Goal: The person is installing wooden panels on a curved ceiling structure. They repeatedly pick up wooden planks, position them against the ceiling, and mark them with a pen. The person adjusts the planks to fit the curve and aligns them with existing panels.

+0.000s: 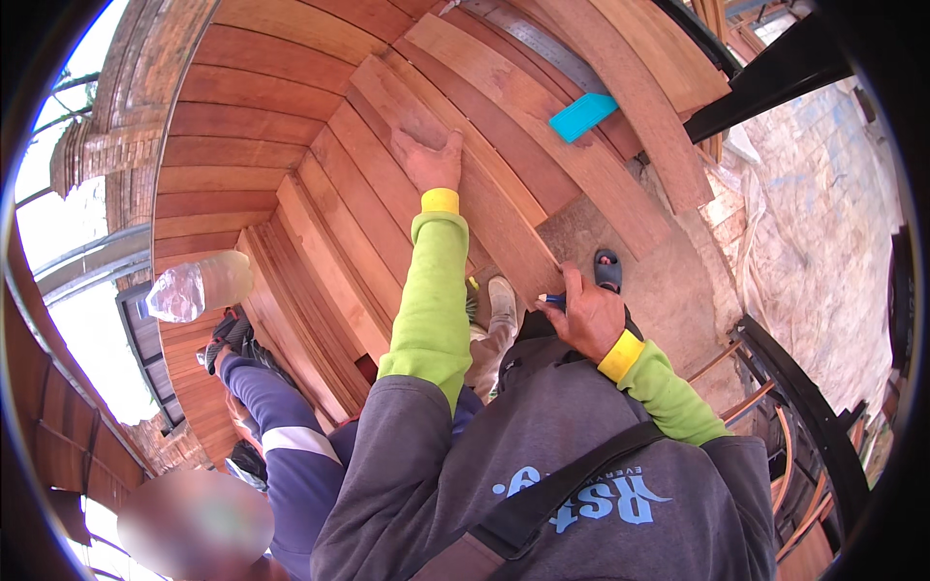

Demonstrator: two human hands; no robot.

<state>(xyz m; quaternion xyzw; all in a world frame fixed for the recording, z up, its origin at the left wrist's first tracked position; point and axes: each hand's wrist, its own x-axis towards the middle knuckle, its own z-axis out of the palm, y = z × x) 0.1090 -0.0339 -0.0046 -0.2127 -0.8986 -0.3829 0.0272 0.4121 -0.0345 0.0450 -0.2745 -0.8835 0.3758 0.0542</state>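
My left hand [426, 155] grips a long reddish wooden plank [494, 213] near its upper end, fingers and thumb across its width. At the plank's lower end, my right hand [586, 315] holds a short blue pencil-like item [549, 298] between bent fingers, its forefinger reaching to the plank's edge. More loose planks [523, 97] lie alongside to the right. A turquoise flat tool [581, 118] rests on them, with a grey metal strip [542, 44] farther back.
Stepped timber boards [310, 271] fill the left, where a plastic bottle [194, 286] stands. A co-worker's blue-clad arm [286, 426] reaches in at lower left. Feet show below my plank. Dark metal frames [775, 87] and a pale sheet [814, 242] are at right.
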